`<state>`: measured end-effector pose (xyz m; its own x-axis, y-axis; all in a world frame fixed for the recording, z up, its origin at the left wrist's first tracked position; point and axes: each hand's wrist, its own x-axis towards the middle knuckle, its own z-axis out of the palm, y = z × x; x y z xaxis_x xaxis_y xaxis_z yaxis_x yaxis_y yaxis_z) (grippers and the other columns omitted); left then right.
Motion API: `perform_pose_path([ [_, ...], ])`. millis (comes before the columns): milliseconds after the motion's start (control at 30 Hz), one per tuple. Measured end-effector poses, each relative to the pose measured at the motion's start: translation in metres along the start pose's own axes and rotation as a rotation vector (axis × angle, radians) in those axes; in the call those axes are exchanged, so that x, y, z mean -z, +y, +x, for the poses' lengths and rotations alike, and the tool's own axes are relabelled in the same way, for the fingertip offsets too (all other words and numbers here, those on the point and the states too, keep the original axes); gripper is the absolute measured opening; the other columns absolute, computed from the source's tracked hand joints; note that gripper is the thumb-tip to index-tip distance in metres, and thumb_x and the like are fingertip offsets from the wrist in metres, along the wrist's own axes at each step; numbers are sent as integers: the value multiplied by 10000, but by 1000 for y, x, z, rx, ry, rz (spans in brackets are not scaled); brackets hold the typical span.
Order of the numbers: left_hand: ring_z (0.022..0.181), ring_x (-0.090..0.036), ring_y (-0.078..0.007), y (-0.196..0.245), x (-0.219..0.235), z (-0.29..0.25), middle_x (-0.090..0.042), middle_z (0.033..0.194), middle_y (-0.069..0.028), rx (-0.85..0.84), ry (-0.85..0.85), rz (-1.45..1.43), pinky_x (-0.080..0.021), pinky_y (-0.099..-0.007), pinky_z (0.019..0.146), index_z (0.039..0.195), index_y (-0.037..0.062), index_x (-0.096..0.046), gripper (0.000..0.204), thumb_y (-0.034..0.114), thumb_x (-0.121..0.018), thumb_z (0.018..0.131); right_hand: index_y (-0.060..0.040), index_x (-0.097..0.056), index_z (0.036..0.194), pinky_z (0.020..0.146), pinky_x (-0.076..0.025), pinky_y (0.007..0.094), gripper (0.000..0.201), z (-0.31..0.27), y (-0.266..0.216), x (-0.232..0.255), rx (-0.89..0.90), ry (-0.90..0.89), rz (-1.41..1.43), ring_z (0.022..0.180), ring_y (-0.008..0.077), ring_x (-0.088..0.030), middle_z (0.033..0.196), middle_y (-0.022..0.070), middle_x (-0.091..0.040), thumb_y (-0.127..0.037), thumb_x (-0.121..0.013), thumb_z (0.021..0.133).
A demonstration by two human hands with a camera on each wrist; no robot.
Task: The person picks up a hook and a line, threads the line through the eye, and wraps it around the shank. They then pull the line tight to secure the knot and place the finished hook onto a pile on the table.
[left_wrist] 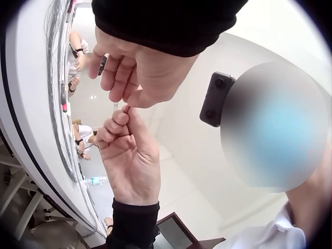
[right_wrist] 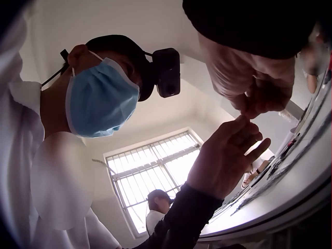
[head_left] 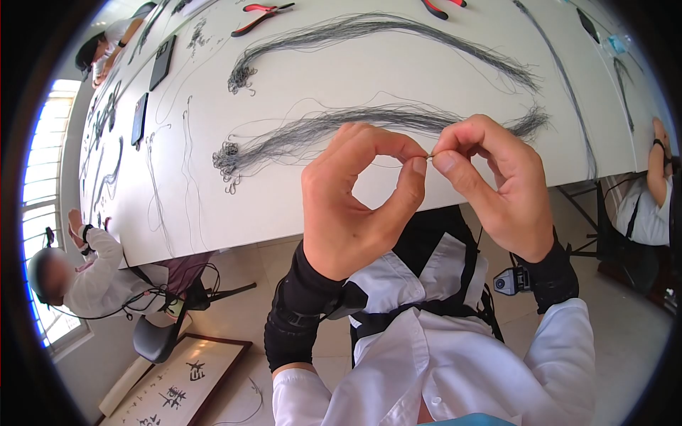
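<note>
Fingertips almost meet in the head view, where my left hand (head_left: 362,199) and right hand (head_left: 501,184) pinch a tiny, thin brownish strand (head_left: 430,157) between thumb and index finger. Its kind I cannot tell, as the fingers hide most of it. Both hands are raised over the table's near edge. Behind them lies a bundle of dark grey wire-like strands (head_left: 305,132), curled into small loops at its left end and frayed at the right. A second similar bundle (head_left: 376,27) lies farther back. The left wrist view shows the left hand (left_wrist: 150,72) above the right hand (left_wrist: 132,166).
Pliers with red and black handles (head_left: 257,20) lie at the back of the white table (head_left: 213,220), with another red-handled tool (head_left: 444,7) farther right. Two dark phones (head_left: 162,62) and loose strands (head_left: 188,156) are on the left. Other people sit around the table.
</note>
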<state>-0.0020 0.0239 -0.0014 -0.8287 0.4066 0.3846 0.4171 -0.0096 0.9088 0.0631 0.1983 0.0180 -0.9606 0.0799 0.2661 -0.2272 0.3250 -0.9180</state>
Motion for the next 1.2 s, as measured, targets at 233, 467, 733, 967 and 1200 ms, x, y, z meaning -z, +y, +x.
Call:
perform_pose_path([
  [233, 909, -605, -151, 6, 8, -1, -657, 949, -79, -6, -116, 18, -468, -304, 889, 958, -44, -641, 168, -132, -644, 815, -35, -636, 947, 672, -469, 295, 92, 1, -4, -2, 143, 27, -189, 736, 178, -559, 842, 38, -635, -10, -704, 891],
  [467, 841, -612, -184, 5, 4, -1, -673, 870, -51, -45, -29, 24, -481, -307, 800, 894, 12, -658, 175, -86, -691, 752, -27, -638, 950, 666, -465, 288, 82, 0, -1, -4, 156, 44, -157, 730, 161, -554, 842, 37, -644, -37, -704, 902],
  [733, 804, -614, -226, 9, -3, 4, -668, 844, -47, -242, 15, 260, -496, -333, 740, 889, 46, -670, 257, -105, -733, 691, 24, -656, 982, 671, -440, 223, 274, 1, -2, 6, -411, -116, 373, 719, 56, -518, 790, 1, -613, -251, -654, 988],
  [967, 843, -604, -256, 5, -5, 5, -652, 847, -90, -386, -35, 428, -498, -349, 776, 887, 13, -646, 211, -117, -710, 734, 14, -641, 1003, 669, -447, 207, 225, 1, -9, 22, -382, -55, 376, 755, 34, -543, 827, -19, -611, -211, -626, 991],
  [1200, 826, -594, -281, -3, 8, 3, -629, 852, -79, -386, -35, 458, -486, -434, 828, 895, 39, -646, 249, -93, -725, 700, -5, -583, 1037, 750, -435, 259, 148, -33, -6, 212, 143, 660, 88, 799, 116, -525, 869, 46, -557, -148, -545, 1020],
])
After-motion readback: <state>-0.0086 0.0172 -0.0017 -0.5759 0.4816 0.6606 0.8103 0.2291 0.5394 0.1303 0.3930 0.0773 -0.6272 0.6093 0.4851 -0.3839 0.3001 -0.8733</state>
